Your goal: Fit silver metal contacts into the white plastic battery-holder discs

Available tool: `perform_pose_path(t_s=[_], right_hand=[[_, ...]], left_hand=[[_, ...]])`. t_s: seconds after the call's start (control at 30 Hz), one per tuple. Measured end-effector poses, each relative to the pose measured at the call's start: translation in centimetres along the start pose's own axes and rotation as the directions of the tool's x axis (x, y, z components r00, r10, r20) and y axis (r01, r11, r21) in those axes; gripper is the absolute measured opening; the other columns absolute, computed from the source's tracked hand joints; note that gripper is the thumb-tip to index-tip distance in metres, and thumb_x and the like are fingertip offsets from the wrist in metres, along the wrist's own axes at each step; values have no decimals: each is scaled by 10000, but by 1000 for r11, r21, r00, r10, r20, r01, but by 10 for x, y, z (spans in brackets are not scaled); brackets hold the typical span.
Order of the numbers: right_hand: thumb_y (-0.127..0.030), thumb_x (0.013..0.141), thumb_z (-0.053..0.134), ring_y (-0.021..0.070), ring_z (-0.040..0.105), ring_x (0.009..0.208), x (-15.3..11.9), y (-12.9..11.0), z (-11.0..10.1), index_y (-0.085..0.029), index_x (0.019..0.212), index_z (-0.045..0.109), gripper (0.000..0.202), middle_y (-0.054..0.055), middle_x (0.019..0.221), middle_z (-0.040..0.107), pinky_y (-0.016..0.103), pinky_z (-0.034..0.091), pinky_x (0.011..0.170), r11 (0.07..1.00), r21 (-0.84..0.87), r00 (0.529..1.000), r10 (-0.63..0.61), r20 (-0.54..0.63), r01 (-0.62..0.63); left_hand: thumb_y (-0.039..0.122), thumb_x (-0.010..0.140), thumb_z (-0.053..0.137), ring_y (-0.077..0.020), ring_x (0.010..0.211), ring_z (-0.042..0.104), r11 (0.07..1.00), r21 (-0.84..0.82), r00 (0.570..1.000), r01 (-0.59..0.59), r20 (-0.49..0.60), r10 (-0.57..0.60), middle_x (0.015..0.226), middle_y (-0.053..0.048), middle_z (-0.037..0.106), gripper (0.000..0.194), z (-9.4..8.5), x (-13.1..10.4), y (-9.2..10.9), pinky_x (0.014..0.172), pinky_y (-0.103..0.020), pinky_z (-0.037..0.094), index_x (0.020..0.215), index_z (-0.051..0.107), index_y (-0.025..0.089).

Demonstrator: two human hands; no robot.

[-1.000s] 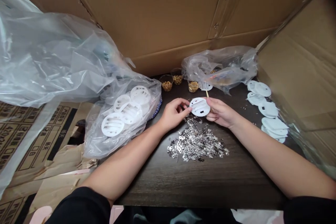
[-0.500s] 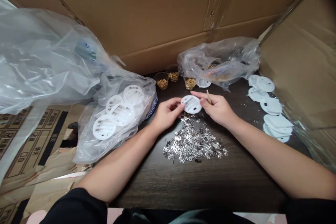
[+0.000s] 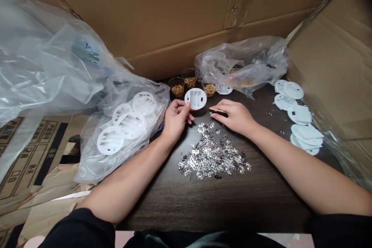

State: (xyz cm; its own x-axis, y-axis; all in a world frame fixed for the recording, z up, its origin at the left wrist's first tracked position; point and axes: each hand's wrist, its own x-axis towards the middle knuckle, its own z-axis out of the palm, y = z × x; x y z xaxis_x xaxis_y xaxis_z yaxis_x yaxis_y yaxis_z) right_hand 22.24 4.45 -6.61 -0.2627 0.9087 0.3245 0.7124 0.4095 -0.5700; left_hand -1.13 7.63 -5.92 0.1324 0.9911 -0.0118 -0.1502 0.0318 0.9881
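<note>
Between its thumb and fingers my left hand (image 3: 174,121) grips a round white plastic disc (image 3: 195,99) by its lower left edge; the disc's recessed slots face me. My right hand (image 3: 235,114), just to the right, pinches a thin tan stick (image 3: 218,111). A tiny metal piece shows by the right fingertips, too small to make out clearly. Below both hands a heap of small silver metal pieces (image 3: 213,157) is spread on the dark table (image 3: 226,205).
Clear cups of gold-coloured parts (image 3: 177,90) stand behind the disc. White discs lie on a plastic bag (image 3: 95,164) at left. More white discs (image 3: 300,115) are piled at right. A crumpled bag (image 3: 250,64) and cardboard walls (image 3: 174,15) are at the back.
My left hand has moved the disc left and up, away from my right hand. The stick in my right hand has tipped from upright to nearly level, pointing left.
</note>
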Motion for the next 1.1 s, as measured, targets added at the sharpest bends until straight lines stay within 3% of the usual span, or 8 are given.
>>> perform_pose_path(t_s=[0.17,0.27,0.37,0.53,0.63,0.73,0.87,1.1], right_hand=[[-303,942,724,198,703,837,0,-1,5,-227,983,815,125,39,973,746,345,526,751,999,-41,1000,5,-23,-6],[-262,953,701,193,711,846,0,1,5,-208,944,795,109,41,949,758,343,540,771,998,28,997,-51,-52,53],[-221,955,692,179,722,825,0,0,4,-190,948,779,93,43,918,777,329,556,750,986,125,983,-90,-160,110],[-184,929,719,148,694,719,-2,-8,2,-191,973,773,70,48,932,780,296,539,623,974,154,890,-82,-449,167],[-172,920,728,159,705,739,-4,-12,1,-208,982,772,84,48,944,774,310,562,633,974,121,839,-97,-535,189],[-143,917,727,186,742,837,-5,-14,0,-210,999,771,115,56,955,777,331,605,702,971,94,815,-127,-566,218],[-111,916,722,180,744,847,-6,-15,-2,-202,1012,768,141,63,957,780,321,616,709,966,58,819,-182,-544,253],[-115,909,730,198,752,889,-6,-16,-1,-195,1040,770,159,78,991,772,352,641,770,969,53,833,-180,-522,242]], left_hand=[[486,852,767,-79,489,645,999,-25,1000,22,23,-22,755,-2,739,395,2,0,1,412,-184,474,885,495,201],[481,862,758,-79,489,643,999,-33,999,28,25,-28,731,17,713,392,2,0,2,404,-183,465,904,482,207],[457,870,759,-85,516,658,998,-47,997,48,54,-46,672,45,655,380,4,-2,2,425,-179,479,905,475,207],[466,863,767,-90,534,652,984,-92,966,153,222,-129,644,27,671,395,12,-8,3,452,-170,476,885,478,198],[495,853,775,-63,464,583,986,-66,959,155,251,-133,584,35,661,423,14,-11,3,464,-163,458,860,485,188],[498,847,785,-53,456,558,990,-34,962,134,243,-121,570,44,648,427,13,-13,3,468,-157,447,851,500,180],[491,850,788,-55,488,578,992,1,954,127,275,-123,611,46,644,417,12,-15,3,483,-160,474,901,526,171],[395,826,833,-73,570,633,988,-48,927,149,353,-123,795,37,668,589,12,-15,4,493,-172,511,1278,510,198]])
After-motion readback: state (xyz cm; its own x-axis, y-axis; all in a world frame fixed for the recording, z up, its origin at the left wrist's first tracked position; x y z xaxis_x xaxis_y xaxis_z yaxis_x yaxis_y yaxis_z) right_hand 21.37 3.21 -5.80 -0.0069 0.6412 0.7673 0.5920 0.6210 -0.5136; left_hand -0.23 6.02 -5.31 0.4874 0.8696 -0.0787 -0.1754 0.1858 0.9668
